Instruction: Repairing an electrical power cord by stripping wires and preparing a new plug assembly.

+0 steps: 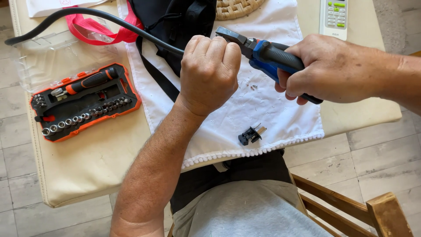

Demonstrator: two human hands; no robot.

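Cable (101,16), thick and black, runs from the table's far left corner into the left hand (209,72), which is closed in a fist around its end just above the white cloth (280,118). Right hand (326,70) is wrapped tight round the blue and black handles of a stripping tool (258,50), whose grey head meets the cable end right at the left knuckles. My judgement is that the main risk lies there: the tool's head sits so near the fingers that a slip or a hard squeeze could nip skin, or bite too deep and cut the wires inside. Small metal bits (253,87) on the cloth could roll off and be lost. A black plug piece (251,134) with two prongs lies near the cloth's fringed front edge, close enough that a brushing forearm could knock it to the floor. To the left an orange and black screwdriver bit set (83,103) lies open, well apart from the hands, leaving bare table in front of it. A black bag (175,22) crowds the far side behind the fist.
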